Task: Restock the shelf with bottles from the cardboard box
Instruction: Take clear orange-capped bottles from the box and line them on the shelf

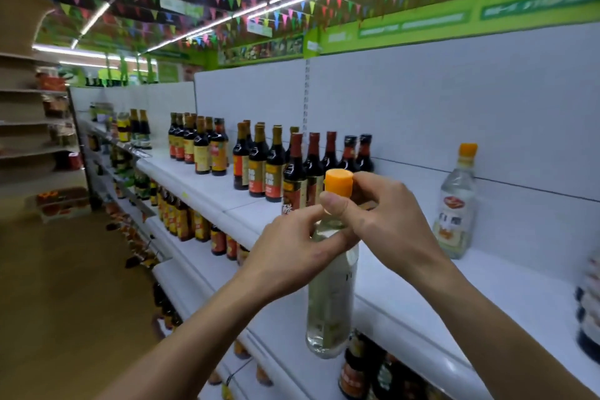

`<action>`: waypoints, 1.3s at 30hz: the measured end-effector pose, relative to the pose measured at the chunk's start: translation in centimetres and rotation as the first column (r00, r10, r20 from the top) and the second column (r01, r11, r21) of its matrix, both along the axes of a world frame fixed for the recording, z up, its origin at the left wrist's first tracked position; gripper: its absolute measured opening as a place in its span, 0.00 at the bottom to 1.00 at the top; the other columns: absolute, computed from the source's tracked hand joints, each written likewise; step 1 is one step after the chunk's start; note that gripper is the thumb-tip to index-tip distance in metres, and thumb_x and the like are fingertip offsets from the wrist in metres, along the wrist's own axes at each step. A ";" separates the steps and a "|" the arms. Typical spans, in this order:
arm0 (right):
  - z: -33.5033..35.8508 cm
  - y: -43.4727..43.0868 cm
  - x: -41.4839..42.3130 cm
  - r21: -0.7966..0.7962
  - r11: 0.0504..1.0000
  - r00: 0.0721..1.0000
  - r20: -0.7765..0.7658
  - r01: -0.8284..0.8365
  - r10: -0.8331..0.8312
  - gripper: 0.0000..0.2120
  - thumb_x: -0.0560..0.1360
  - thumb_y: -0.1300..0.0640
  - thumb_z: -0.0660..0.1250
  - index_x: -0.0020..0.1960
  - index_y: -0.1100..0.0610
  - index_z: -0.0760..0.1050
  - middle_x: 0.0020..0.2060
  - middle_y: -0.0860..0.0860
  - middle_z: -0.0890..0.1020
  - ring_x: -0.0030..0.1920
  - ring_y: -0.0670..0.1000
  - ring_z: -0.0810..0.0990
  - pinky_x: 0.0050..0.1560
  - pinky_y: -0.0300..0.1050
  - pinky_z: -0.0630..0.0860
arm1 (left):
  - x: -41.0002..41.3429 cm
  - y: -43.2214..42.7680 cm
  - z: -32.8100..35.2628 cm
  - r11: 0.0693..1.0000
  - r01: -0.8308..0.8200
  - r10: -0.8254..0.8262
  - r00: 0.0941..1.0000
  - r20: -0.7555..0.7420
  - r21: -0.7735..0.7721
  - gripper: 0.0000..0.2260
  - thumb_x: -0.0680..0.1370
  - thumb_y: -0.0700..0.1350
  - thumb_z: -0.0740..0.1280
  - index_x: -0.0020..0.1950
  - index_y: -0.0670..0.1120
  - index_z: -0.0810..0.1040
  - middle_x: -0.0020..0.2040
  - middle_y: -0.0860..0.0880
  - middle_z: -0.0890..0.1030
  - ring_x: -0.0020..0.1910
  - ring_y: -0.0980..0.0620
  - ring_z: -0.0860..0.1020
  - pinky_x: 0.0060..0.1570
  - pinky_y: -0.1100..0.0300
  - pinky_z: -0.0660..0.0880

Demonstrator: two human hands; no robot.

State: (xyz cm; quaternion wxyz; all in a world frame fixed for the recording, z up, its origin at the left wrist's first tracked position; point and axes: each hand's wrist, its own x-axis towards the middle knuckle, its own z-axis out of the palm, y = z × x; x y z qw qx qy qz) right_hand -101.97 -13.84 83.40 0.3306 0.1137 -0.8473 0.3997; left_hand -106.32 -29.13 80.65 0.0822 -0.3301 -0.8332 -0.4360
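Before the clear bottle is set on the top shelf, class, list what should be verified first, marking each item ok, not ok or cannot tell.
1. Grip: left hand and right hand both hold the clear bottle near its neck: ok.
2. The orange cap is in place: ok.
3. Bottle held roughly upright: ok.
4. Bare space on the top shelf between the dark bottles and the standing clear bottle: ok.
5. Bottle's base lifted above the shelf's front edge: cannot tell.

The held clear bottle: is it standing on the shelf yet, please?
No, left hand and right hand hold the clear bottle by the neck, clear of the shelf.
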 end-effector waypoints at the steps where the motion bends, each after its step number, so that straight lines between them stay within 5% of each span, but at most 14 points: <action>1: 0.6 0.7 0.2 0.000 1.000 1.000 -0.006 0.014 -0.014 0.12 0.75 0.42 0.72 0.43 0.52 0.81 0.36 0.47 0.83 0.40 0.46 0.82 0.42 0.48 0.79 | 0.0 0.8 0.5 1.000 0.027 -0.027 1.000 0.004 0.015 0.15 0.71 0.73 0.61 0.50 0.68 0.79 0.48 0.68 0.84 0.49 0.68 0.81 0.50 0.55 0.83; 8: 3.0 6.4 1.7 0.008 0.992 0.991 -0.048 0.124 -0.124 0.13 0.74 0.41 0.72 0.44 0.52 0.82 0.38 0.48 0.84 0.43 0.47 0.83 0.47 0.53 0.81 | 0.0 7.6 2.7 0.989 0.135 -0.135 0.991 -0.006 0.055 0.28 0.68 0.76 0.59 0.60 0.63 0.80 0.54 0.63 0.85 0.53 0.63 0.83 0.53 0.50 0.83; 13: 3.1 10.7 2.2 0.026 0.985 0.984 -0.068 0.169 -0.166 0.13 0.74 0.43 0.72 0.35 0.47 0.77 0.31 0.38 0.79 0.36 0.41 0.78 0.36 0.32 0.72 | 0.3 12.0 2.9 0.982 0.183 -0.183 0.983 0.000 0.051 0.22 0.69 0.76 0.59 0.52 0.65 0.80 0.53 0.62 0.85 0.53 0.62 0.83 0.53 0.49 0.83; 15: 2.9 12.1 2.2 0.010 0.983 0.981 -0.069 0.181 -0.180 0.15 0.74 0.44 0.73 0.33 0.46 0.74 0.29 0.37 0.78 0.35 0.41 0.77 0.35 0.31 0.71 | 0.2 13.4 2.9 0.981 0.186 -0.187 0.982 -0.003 0.059 0.22 0.70 0.76 0.59 0.53 0.65 0.80 0.51 0.61 0.86 0.52 0.60 0.84 0.52 0.46 0.83; 21: 2.5 15.8 2.9 -0.034 0.966 0.965 -0.059 0.254 -0.256 0.13 0.74 0.43 0.72 0.37 0.50 0.79 0.33 0.43 0.81 0.39 0.44 0.81 0.43 0.47 0.78 | 0.3 17.7 2.7 0.976 0.218 -0.218 0.976 -0.008 0.021 0.13 0.70 0.76 0.59 0.49 0.76 0.77 0.51 0.62 0.86 0.52 0.60 0.83 0.52 0.49 0.83; 24: 2.1 17.6 3.1 -0.050 0.953 0.953 -0.044 0.298 -0.301 0.12 0.75 0.43 0.72 0.41 0.52 0.80 0.37 0.47 0.83 0.42 0.47 0.82 0.47 0.52 0.80 | 0.2 19.9 2.7 0.971 0.241 -0.240 0.971 -0.007 0.008 0.21 0.71 0.77 0.59 0.58 0.71 0.78 0.54 0.62 0.85 0.54 0.60 0.83 0.53 0.50 0.83; 34: 0.5 22.3 2.3 -0.056 0.895 0.897 0.014 0.442 -0.442 0.10 0.77 0.44 0.70 0.39 0.47 0.79 0.35 0.44 0.83 0.41 0.46 0.81 0.45 0.50 0.79 | -0.5 25.6 1.5 0.971 0.233 -0.233 0.973 0.005 -0.056 0.24 0.74 0.72 0.59 0.64 0.63 0.79 0.56 0.57 0.85 0.55 0.52 0.83 0.53 0.47 0.83; 39: 0.3 23.7 1.3 -0.061 0.867 0.870 0.042 0.494 -0.492 0.13 0.78 0.44 0.68 0.43 0.53 0.78 0.36 0.47 0.81 0.42 0.49 0.81 0.47 0.52 0.78 | -1.8 27.8 1.1 0.973 0.222 -0.222 0.975 0.000 -0.067 0.26 0.71 0.71 0.56 0.63 0.65 0.78 0.56 0.55 0.86 0.55 0.49 0.83 0.52 0.47 0.83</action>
